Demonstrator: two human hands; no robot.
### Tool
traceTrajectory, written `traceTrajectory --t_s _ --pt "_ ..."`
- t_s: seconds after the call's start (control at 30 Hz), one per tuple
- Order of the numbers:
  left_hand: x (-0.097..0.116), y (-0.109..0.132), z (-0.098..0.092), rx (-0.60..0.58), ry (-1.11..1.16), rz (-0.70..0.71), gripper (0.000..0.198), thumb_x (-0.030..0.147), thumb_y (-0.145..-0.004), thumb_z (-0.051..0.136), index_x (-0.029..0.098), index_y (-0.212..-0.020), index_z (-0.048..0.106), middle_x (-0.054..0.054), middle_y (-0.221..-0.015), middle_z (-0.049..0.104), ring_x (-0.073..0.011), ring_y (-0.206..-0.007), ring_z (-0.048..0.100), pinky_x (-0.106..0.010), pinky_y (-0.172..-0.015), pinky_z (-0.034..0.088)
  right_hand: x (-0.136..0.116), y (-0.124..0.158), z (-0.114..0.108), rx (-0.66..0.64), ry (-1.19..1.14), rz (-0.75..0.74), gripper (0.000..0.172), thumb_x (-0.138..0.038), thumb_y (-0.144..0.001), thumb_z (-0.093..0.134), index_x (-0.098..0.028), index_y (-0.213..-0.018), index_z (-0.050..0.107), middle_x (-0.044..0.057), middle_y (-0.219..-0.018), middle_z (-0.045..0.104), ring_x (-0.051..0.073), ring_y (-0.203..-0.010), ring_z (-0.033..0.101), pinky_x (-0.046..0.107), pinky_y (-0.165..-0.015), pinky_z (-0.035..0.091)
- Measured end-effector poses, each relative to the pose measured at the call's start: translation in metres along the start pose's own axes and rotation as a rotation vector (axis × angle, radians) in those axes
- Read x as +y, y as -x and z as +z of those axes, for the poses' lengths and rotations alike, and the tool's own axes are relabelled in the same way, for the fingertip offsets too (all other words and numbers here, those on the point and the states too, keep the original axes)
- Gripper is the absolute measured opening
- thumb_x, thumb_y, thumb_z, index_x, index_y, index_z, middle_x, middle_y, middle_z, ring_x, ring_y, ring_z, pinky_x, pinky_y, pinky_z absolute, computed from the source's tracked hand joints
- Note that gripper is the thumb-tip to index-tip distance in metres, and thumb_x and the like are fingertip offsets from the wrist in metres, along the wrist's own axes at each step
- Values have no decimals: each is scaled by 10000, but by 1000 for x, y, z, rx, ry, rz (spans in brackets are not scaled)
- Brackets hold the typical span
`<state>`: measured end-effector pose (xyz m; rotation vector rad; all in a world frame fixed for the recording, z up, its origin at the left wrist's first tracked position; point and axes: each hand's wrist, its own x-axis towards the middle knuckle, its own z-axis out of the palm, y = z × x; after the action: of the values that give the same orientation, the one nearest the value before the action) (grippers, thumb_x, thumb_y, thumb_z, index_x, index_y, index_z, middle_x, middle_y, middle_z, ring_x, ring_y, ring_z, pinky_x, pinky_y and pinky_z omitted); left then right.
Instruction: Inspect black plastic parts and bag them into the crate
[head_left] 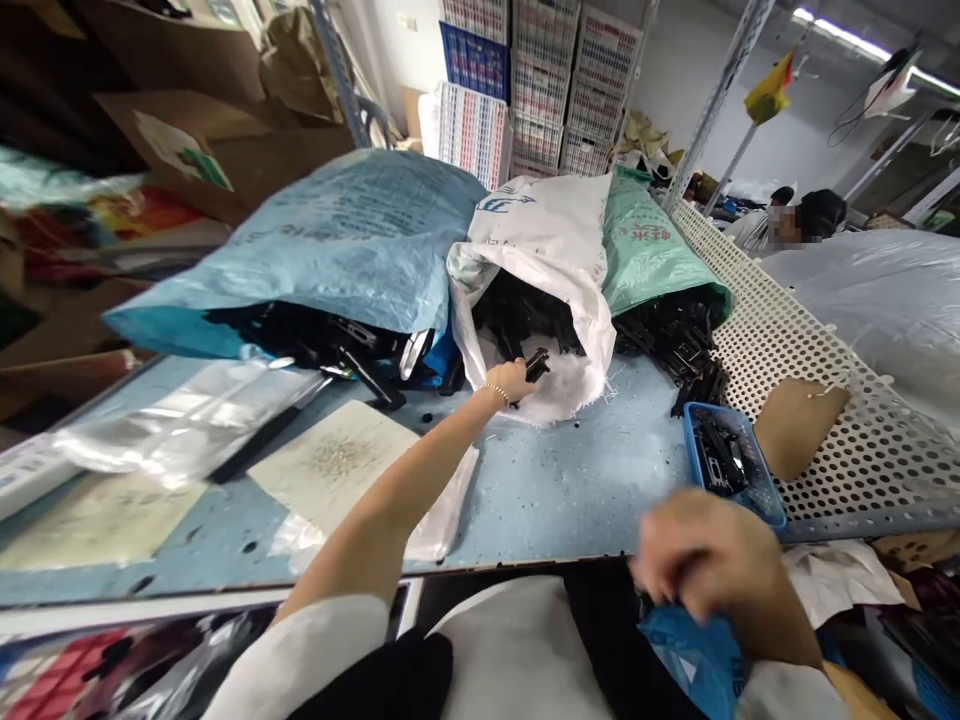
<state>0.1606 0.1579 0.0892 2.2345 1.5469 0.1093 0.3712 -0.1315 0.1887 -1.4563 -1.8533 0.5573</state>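
My left hand (510,381) reaches forward to the mouth of a white woven sack (544,215). Its fingers are closed on a small black part (537,364), whose exact kind I cannot make out. More black parts (525,315) fill the sack behind it. Nearer to me, past the table's front edge, my right hand (709,560) is smeared by motion. Its fingers look curled, but whether they hold anything does not show. Just below that hand is a crumpled blue plastic bag (694,655).
A large blue sack (322,235) and a green sack (652,240) spill black parts onto the blue table (555,500). A blue basket (776,515) holds metal-and-black pieces. Paper sheets (337,455) and clear plastic bags (195,410) lie left. Perforated panel (847,420) stands right; another person sits beyond.
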Motion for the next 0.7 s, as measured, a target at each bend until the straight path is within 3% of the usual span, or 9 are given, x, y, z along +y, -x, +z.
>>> traceTrajectory --t_s 0.07,0.13,0.2,0.3,0.4,0.47,0.53,0.63,0.7 --pt "4 27 8 6 11 29 493 353 -832 646 129 -1256 532 -205 -1120 737 -354 -1068 720 -405 -882 536 20 -40 27 -19 33 15 295 -449 -1006 558 -258 -1193 685 56 -1007 734 195 -867 711 322 -732 585" --pt "5 61 19 34 95 90 509 369 -854 619 169 -1303 484 -160 -1125 736 -320 -1024 737 -389 -851 546 43 -78 61 58 162 40 290 -376 -1024 539 -219 -1256 617 100 -1112 722 209 -913 704 356 -808 576" --pt "3 93 28 77 246 161 547 345 -854 604 179 -1351 446 -145 -1142 725 -306 -999 743 -403 -858 552 63 -104 92 35 331 13 206 -345 -1035 535 -194 -1154 608 120 -1060 715 241 -940 688 364 -806 553" --pt "-5 127 34 61 467 161 628 309 -848 583 174 -1433 398 -109 -1026 729 -295 -876 748 -435 -826 562 77 -118 118 -68 502 -114 216 -358 -1068 473 -195 -998 595 122 -949 693 258 -904 663 342 -738 509" --pt "-17 145 33 -57 696 123 639 326 -867 560 158 -1461 394 -51 -869 704 -251 -729 725 -399 -725 570 78 -119 124 -139 517 -243 323 -386 -1082 408 -202 -888 590 123 -878 676 250 -837 633 346 -707 479" --pt "-23 154 33 -117 838 143 642 357 -889 546 149 -1480 408 -51 -872 709 -233 -720 722 -386 -717 579 77 -119 128 -183 418 -273 374 -426 -1067 407 -217 -801 568 110 -809 657 243 -798 610 351 -698 470" --pt "-25 161 35 -81 852 147 679 362 -894 534 155 -1526 396 -90 -988 730 -249 -815 737 -410 -783 587 75 -121 136 -209 218 -206 428 -514 -1039 419 -230 -739 530 80 -728 618 221 -730 580 341 -668 458" --pt "-25 166 40 87 707 105 788 336 -859 555 168 -1594 326 -178 -1306 657 -313 -1037 715 -469 -911 558 70 -121 154 -229 -261 104 559 -679 -1016 293 -246 -701 456 -6 -569 477 156 -532 451 297 -536 400" --pt "-29 163 42 115 698 77 813 332 -837 572 176 -1597 327 -184 -1372 619 -325 -1082 692 -475 -941 542 64 -119 161 -309 -550 310 618 -753 -991 198 -251 -727 441 -51 -520 394 132 -446 349 277 -454 338"
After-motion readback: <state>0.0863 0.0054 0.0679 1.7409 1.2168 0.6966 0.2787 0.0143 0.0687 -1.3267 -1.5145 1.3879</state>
